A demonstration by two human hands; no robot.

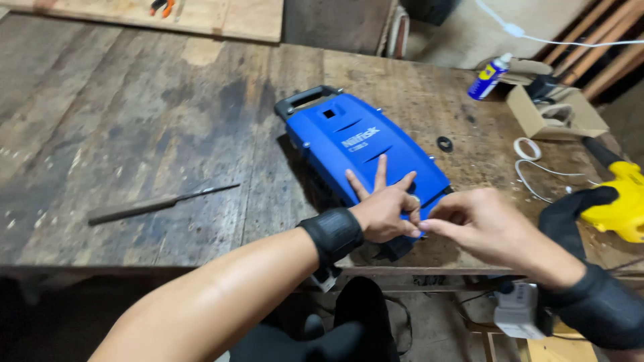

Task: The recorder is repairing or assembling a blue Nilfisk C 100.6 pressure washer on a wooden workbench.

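A blue machine housing (pixel 362 151) with a black handle at its far end is laid flat near the middle of the wooden workbench (pixel 134 114), its near end reaching toward the front edge. At that near end both hands are met. The left hand (pixel 386 211) is rested on the blue cover with three fingers spread upward, while thumb and forefinger are closed on something small, too small to be identified. The right hand (pixel 483 228) is brought against it, fingertips pinched together at the same spot.

The cover is seen seated on the body; whether its fasteners are in or out cannot be told, so the work is judged to be at the stage of one small part at the near end.

A long metal file (pixel 161 203) is laid toward the left front edge. A spray can (pixel 490 76) and an open cardboard box (pixel 557 110) are set at the far right corner, a yellow power tool (pixel 620 201) at the right edge.
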